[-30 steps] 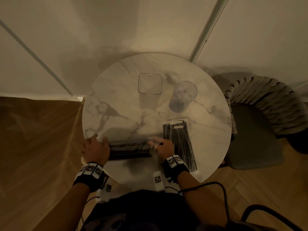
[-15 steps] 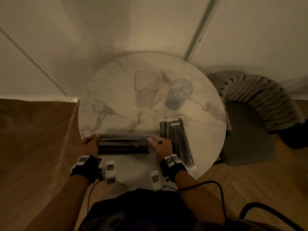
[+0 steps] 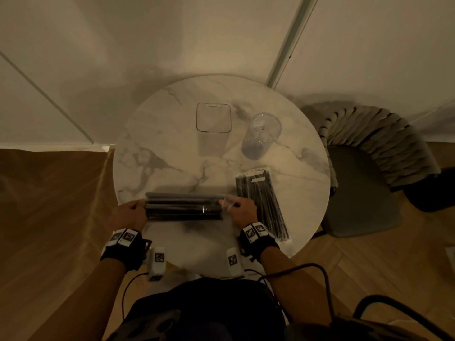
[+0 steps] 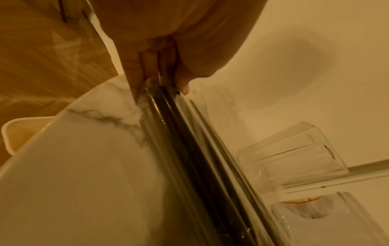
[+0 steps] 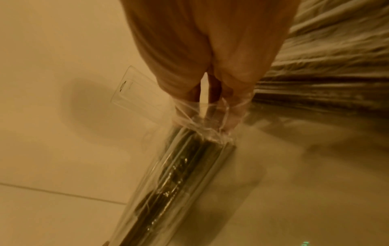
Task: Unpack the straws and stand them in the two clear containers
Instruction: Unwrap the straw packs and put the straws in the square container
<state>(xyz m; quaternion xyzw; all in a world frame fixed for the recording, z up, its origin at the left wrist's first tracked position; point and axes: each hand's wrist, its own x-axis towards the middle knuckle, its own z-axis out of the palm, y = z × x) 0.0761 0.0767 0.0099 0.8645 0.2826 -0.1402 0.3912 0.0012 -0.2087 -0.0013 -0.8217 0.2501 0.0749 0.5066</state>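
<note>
Surface: round marble table (image 3: 172, 148), two clear containers (image 3: 213, 117) at far side.
Left hand (image 3: 129, 215): pinches left end of straw pack (image 3: 184, 207).
Right hand (image 3: 242, 210): fingers grip pack's wrapper, right end.
Pack: level, crosswise at near edge.

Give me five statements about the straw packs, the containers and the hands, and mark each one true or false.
1. Both hands hold one pack of straws: the left hand at one end, the right hand at the other. True.
2. The square container already holds straws. False: it is empty.
3. A second pack lies on the table, right of the held one. True.
4. The round container stands left of the square one. False: it stands to its right.
5. The right hand's fingers pinch the clear wrapper. True.
</note>
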